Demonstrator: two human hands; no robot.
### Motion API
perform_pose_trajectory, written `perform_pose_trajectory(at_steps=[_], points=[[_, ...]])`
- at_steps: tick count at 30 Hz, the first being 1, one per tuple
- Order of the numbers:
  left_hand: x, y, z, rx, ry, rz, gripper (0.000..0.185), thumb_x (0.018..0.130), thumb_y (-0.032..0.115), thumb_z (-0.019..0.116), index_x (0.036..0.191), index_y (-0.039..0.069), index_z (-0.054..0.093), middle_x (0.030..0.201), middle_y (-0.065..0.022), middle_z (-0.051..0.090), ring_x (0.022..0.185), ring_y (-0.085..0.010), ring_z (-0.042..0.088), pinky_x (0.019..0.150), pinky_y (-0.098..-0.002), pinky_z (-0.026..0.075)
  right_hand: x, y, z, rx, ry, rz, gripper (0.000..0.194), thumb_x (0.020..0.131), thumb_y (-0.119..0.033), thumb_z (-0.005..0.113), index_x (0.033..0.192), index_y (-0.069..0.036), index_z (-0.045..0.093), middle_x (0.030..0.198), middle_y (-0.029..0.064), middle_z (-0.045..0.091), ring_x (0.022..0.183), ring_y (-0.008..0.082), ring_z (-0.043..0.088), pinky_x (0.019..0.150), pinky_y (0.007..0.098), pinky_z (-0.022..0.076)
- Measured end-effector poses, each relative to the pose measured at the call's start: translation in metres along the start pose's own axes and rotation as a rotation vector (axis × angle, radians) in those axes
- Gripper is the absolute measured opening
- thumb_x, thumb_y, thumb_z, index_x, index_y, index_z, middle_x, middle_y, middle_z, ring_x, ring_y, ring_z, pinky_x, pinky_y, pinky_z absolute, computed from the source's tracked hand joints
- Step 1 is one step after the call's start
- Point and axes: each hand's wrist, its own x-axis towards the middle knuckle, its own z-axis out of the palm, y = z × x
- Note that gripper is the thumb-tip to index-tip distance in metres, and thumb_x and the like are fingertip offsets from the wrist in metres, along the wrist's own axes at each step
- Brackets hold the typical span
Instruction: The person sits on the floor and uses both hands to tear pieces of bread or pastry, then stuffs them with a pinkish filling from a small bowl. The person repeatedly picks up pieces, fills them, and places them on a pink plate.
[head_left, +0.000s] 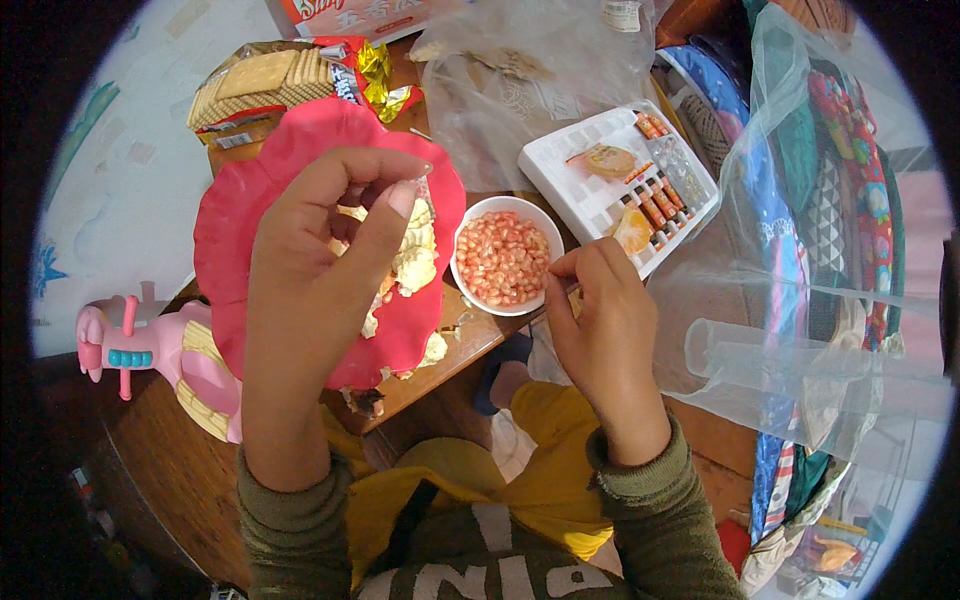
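Above a red scalloped plastic plate hangs my left hand, its thumb and index tips slightly apart with nothing visible between them. Pale yellow pomegranate peel and membrane pieces lie on the plate, partly hidden by that hand. To the right stands a white bowl full of pinkish pomegranate seeds. The bent fingertips of my right hand are at the bowl's right rim; whether they grip the rim or a seed, I cannot tell.
Behind the plate lies an opened biscuit pack. A white plastic tray holds wrapped sticks and an orange segment. Clear plastic bags spread behind the bowl. Peel scraps lie near the wooden table's edge. A pink toy stands left.
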Motion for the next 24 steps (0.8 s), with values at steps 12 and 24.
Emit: perform_pose_trajectory(at_steps=[12, 24], points=[[-0.010, -0.002, 0.008, 0.121, -0.096, 0.085, 0.015, 0.096, 0.006, 0.059, 0.109, 0.003, 0.065, 0.094, 0.0014, 0.061, 0.076, -0.0031, 0.051, 0.067, -0.0197, 0.041, 0.010, 0.007, -0.009, 1.233, -0.183, 0.580, 0.014, 0.094, -0.018, 0.065, 0.096, -0.004, 0.061, 0.078, -0.0017, 0.056, 0.065, 0.0040, 0.048, 0.053, 0.0189, 0.0352], [-0.006, -0.002, -0.006, 0.117, -0.052, 0.113, 0.015, 0.096, 0.006, 0.058, 0.109, 0.002, 0.065, 0.093, 0.0019, 0.061, 0.082, -0.0036, 0.054, 0.069, -0.0194, 0.043, -0.042, -0.041, 0.008, 0.904, -0.346, 0.319, 0.007, 0.094, -0.006, 0.063, 0.098, -0.002, 0.059, 0.083, 0.0026, 0.060, 0.067, 0.0080, 0.054, 0.057, 0.0214, 0.0423]])
